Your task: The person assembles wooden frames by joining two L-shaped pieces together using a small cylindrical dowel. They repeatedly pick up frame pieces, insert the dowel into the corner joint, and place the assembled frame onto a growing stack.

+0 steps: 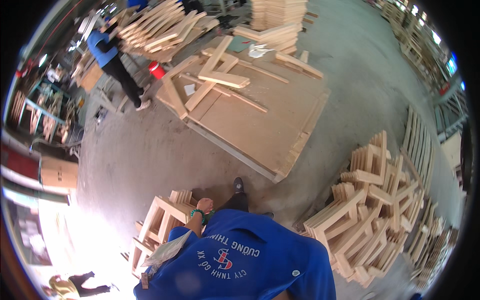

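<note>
My left hand (204,204), with a green bead bracelet (198,212) at the wrist, is held in front of my blue shirt (240,255). Its fingers look curled in, and whatever they might hold is hidden. Close beside it on the left stands a stack of angled wooden frame pieces (159,220); I cannot tell whether the hand touches it. My right hand does not show; a blue sleeve (315,265) covers that side.
Ahead is a low wide board platform (250,125) carrying joined wooden pieces (220,75) and loose strips. Piled frames (365,210) stand at right. A tall wood stack (277,17) rises behind. A co-worker in blue (107,50) stands far left near a red jug (156,70).
</note>
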A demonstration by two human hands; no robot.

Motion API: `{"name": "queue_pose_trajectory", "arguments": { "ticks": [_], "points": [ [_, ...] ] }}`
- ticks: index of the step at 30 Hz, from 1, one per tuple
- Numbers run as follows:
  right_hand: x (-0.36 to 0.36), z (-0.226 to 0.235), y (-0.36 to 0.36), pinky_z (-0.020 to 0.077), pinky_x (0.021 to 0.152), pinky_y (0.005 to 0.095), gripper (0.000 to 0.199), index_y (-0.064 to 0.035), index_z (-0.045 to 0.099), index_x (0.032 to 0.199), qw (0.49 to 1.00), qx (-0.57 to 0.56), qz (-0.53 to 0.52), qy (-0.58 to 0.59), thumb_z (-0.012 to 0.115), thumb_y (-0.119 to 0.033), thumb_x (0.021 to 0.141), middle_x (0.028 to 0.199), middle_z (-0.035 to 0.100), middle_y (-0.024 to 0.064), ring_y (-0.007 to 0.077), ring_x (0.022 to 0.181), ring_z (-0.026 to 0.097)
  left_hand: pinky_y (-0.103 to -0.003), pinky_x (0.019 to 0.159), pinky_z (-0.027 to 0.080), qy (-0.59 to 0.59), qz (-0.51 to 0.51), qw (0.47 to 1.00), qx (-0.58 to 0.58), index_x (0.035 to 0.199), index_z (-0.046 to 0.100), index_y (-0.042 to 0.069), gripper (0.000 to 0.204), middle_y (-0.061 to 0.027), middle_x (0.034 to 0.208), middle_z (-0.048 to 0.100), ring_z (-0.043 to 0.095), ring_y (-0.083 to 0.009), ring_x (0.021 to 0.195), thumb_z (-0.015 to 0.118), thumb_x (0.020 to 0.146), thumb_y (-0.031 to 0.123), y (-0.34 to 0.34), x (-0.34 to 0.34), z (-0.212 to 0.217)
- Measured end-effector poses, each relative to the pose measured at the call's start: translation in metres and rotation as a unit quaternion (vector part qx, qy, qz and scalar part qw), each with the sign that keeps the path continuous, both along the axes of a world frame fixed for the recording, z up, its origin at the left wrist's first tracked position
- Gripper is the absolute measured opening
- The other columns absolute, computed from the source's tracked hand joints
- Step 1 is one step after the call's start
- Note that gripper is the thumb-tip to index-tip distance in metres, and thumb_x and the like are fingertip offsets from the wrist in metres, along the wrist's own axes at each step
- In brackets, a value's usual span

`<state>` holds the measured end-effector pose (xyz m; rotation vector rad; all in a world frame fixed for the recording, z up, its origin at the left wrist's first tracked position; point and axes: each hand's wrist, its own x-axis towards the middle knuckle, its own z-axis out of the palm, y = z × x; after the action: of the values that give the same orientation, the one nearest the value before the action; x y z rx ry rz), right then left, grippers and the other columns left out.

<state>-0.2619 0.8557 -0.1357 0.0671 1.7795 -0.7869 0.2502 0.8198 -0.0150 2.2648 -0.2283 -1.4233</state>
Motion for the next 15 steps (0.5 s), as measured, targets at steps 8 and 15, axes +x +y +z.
{"name": "queue_pose_trajectory", "arguments": {
  "ticks": [8, 15],
  "points": [
    [0.014, 0.018, -0.065, 0.0485, 0.046, 0.0305, 0.018, -0.0074, 0.058, 0.096, 0.998, -0.011, 0.046, 0.033, 0.055, -0.024, 0.091, 0.072, 0.058, 0.0072, 0.0184, 0.054, 0.056, -0.029, 0.045, 0.043, -0.002, 0.070, 0.997, -0.024, 0.083, 0.062, 0.013, 0.012, 0.0012, 0.069, 0.058, 0.055, -0.0114, 0.055, 0.057, 0.087, 0.023, 0.009, 0.030, -0.004],
    [0.048, 0.024, -0.171, 0.0434, 0.044, 0.0246, 0.020, -0.0063, 0.059, 0.079, 0.978, -0.120, 0.141, 0.092, 0.062, -0.025, 0.087, 0.069, 0.058, 0.0036, 0.0130, 0.053, 0.056, -0.028, 0.037, 0.039, 0.139, 0.204, 0.961, -0.125, 0.091, 0.062, 0.015, 0.008, 0.0006, 0.067, 0.054, 0.053, -0.0124, 0.050, 0.057, 0.089, 0.021, -0.053, 0.059, -0.037]
  ]
}}
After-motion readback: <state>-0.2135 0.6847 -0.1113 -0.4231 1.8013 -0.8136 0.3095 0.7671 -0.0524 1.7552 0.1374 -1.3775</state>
